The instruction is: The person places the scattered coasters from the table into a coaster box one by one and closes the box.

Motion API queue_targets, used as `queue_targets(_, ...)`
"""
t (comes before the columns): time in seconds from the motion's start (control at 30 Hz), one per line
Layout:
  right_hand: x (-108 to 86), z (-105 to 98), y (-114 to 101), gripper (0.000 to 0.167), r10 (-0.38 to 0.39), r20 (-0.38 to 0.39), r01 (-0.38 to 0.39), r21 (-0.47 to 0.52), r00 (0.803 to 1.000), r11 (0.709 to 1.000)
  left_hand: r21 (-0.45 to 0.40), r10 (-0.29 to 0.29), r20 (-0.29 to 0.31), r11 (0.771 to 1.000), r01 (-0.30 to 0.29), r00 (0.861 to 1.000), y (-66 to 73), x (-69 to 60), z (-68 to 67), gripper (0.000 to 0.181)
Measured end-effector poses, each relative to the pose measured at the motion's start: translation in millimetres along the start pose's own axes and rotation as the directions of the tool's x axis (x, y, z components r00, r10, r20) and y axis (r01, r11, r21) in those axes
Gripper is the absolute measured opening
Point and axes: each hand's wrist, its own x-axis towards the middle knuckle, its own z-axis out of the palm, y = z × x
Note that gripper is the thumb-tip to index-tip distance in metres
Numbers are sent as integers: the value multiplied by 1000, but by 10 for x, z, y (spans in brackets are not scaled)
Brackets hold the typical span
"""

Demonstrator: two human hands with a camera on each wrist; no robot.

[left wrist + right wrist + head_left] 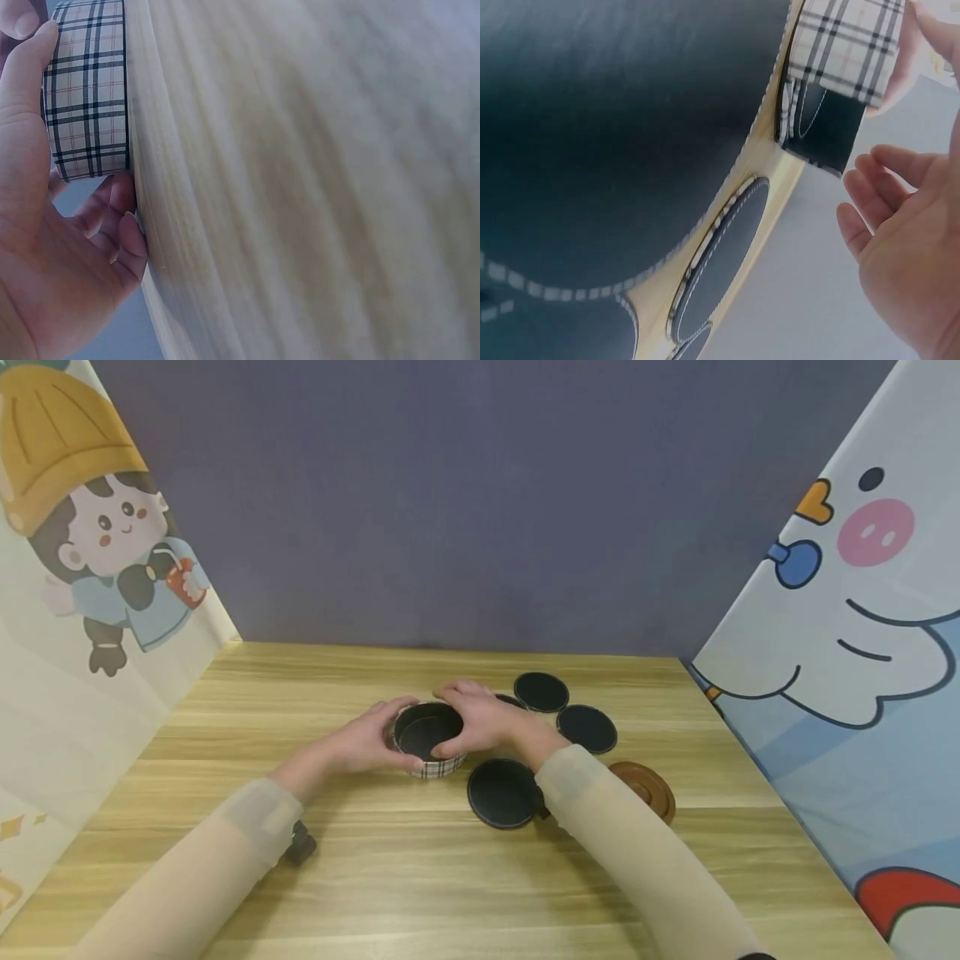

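Observation:
A round, plaid coaster holder [441, 767] with a black inside stands on the wooden table. My left hand [367, 739] grips it from the left, thumb along the near wall [86, 90], other fingers round the far side. Over its right rim is my right hand [483, 722], the thumb above the opening and the fingers beyond the far rim. In the right wrist view those fingers [870, 191] are loosely extended beside a cut-out in the holder's wall [847, 45]; whether they touch it I cannot tell.
Black round coasters with stitched edges lie to the right: one near [501, 793], one far [542, 692], one farther right [587, 728], and another partly behind my right hand. A brown round disc [652, 787] sits past my right sleeve. Cartoon-printed panels and a grey wall [465, 510] border the table.

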Motion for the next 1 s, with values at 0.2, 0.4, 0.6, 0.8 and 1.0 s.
queue_targets(0.2, -139, -113, 157, 102, 49, -11, -49, 45, 999, 998, -6, -1, -14, 1000, 1, 1000, 4, 8, 9, 120)
queue_targets(0.4, -366, -254, 445, 96, 119, -25, -118, 63, 993, 991, -7, 10, -19, 1000, -10, 1000, 4, 13, 16, 121)
queue_targets(0.6, -589, -328, 747, 92, 140, -42, -138, 43, 989, 990, -8, 12, -27, 1000, -12, 1000, -8, -6, 21, 120)
queue_targets(0.8, -854, -352, 1007, 89, 147, -64, -143, 61, 987, 988, -11, 16, -30, 1000, -16, 999, 5, -13, 38, 120)
queue_targets(1.0, -1102, -364, 1251, 83, 156, -79, -152, 59, 985, 987, -17, 9, -36, 1000, -10, 999, 40, -22, 43, 120)
